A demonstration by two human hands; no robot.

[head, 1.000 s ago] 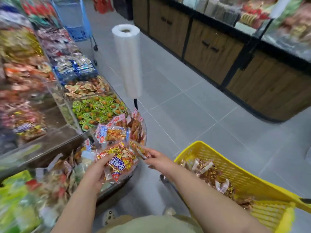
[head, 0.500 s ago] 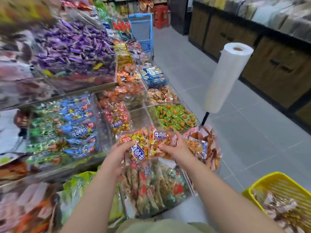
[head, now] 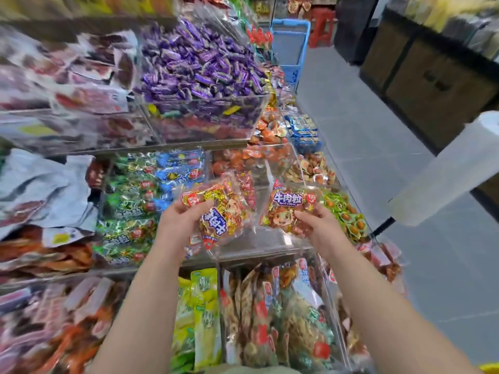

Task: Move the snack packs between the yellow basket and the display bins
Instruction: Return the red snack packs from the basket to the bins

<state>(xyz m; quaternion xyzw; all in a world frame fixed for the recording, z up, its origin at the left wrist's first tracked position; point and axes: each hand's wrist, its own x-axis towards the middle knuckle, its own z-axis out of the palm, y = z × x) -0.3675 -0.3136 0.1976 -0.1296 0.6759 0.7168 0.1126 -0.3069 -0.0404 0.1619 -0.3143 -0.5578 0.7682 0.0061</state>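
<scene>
Facing tiered display bins, clear-walled and packed with wrapped snacks. Off to the right, a white roll of plastic bags, tilted on its stand. Up top, a heap of purple sweets. Holding two packs above the clear middle bin - left snack pack gripped in the left hand, thumb across its face, label turned sideways; right snack pack pinched at its lower edge by the right hand, upright, label readable. Packs apart, not touching. In the bottom right corner, only a sliver of the yellow basket.
</scene>
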